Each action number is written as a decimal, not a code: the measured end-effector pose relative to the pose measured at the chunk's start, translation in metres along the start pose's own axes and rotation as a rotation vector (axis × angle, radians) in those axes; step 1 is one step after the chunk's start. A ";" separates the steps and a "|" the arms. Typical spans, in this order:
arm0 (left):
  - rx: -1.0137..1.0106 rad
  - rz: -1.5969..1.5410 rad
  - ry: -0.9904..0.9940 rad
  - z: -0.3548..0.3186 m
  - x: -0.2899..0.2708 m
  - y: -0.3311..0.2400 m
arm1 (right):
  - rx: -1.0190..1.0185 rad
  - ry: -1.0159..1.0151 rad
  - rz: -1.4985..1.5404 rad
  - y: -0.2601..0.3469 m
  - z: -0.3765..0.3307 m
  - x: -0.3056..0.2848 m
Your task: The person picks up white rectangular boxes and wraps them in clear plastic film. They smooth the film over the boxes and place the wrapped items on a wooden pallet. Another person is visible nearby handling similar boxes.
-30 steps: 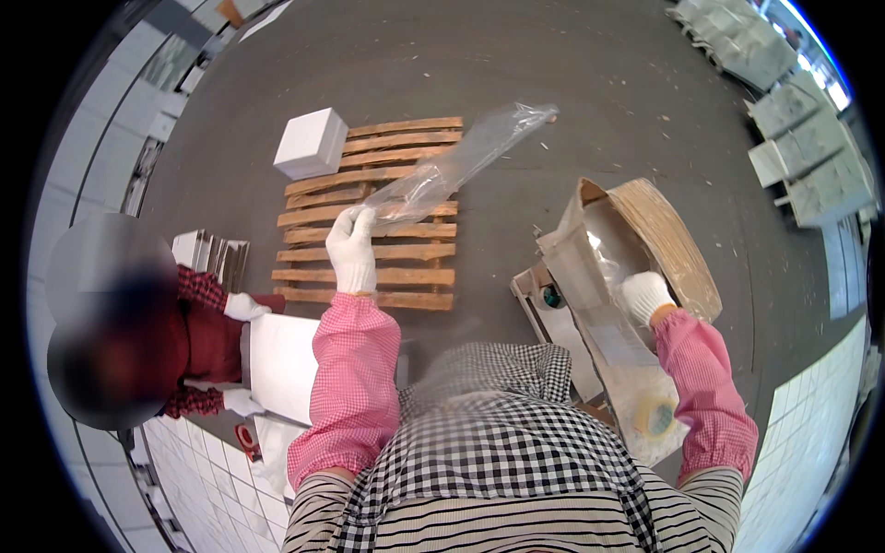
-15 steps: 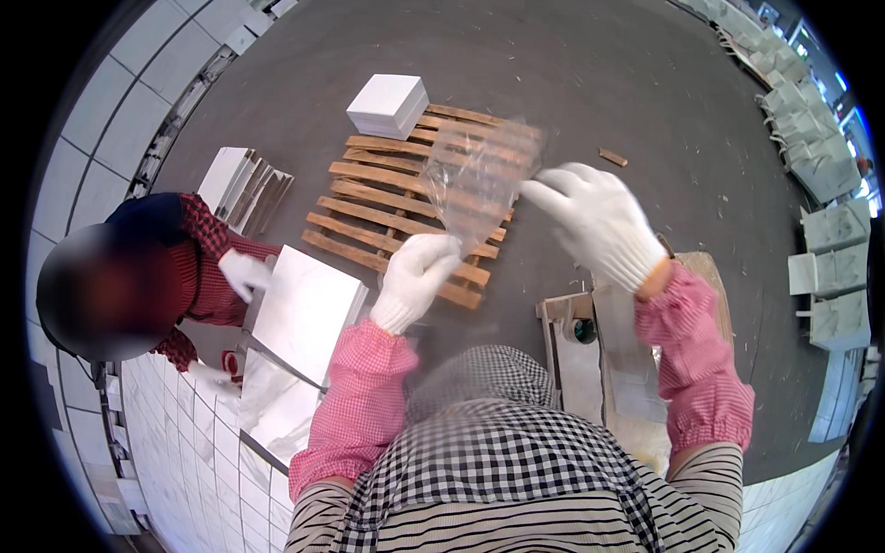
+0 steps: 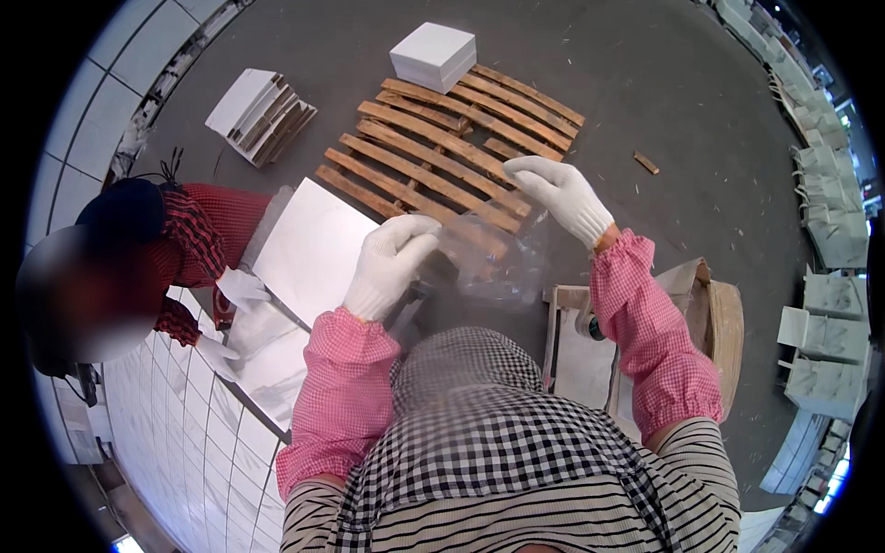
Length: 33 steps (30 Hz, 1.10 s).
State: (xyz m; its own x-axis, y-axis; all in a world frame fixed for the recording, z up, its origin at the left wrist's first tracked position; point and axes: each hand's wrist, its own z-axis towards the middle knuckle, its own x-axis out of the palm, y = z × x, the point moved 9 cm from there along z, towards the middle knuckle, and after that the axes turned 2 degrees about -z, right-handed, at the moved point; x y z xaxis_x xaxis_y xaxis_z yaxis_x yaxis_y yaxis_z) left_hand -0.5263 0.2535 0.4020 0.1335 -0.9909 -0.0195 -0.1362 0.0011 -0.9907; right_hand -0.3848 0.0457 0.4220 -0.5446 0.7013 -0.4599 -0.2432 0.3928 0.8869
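Room over pallet (image 3: 444,153) (clear plastic (image 3: 489,263) obstructs near side).

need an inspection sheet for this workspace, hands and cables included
Surface: grey floor, bearing a slatted wooden pallet
Job's things: clear plastic bag between the hands, partly blurred
Clutter: wood scrap on the floor
Hands: left hand appears to pinch the bag; right hand nearby, grip unclear
Cables: dark strands by the co-worker, too fine to identify
Surroundings: white stack at the pallet's far edge, brown carton at right

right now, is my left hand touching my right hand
Apart: the head view shows a clear gap between your left hand and right hand, with wooden pallet slats visible in it.
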 end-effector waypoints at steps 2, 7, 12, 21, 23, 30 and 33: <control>-0.045 0.010 -0.008 0.000 -0.011 0.000 | 0.018 0.020 0.130 0.002 -0.004 0.017; 0.004 0.071 0.013 0.014 -0.040 -0.007 | 0.106 0.365 0.126 -0.036 0.004 0.093; 0.048 0.144 0.031 0.036 -0.099 0.017 | 0.335 0.366 0.400 -0.038 0.008 0.131; -0.109 -0.060 0.026 0.078 -0.168 0.072 | 0.466 0.282 0.256 -0.047 0.016 0.173; -0.127 -0.070 0.012 0.093 -0.181 0.082 | 0.439 0.171 0.269 -0.046 0.022 0.167; -0.103 -0.377 0.066 0.154 -0.223 0.144 | 0.422 -0.173 0.017 -0.071 0.037 0.148; -0.127 -0.400 0.043 0.161 -0.239 0.153 | 0.489 -0.260 0.027 -0.072 0.049 0.155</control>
State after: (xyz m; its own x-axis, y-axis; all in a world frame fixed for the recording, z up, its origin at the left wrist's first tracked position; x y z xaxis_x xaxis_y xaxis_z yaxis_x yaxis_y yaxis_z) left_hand -0.4206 0.5124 0.2333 0.1596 -0.9144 0.3721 -0.2024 -0.3993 -0.8942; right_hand -0.4123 0.1548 0.2846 -0.3140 0.8142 -0.4883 0.2029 0.5600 0.8033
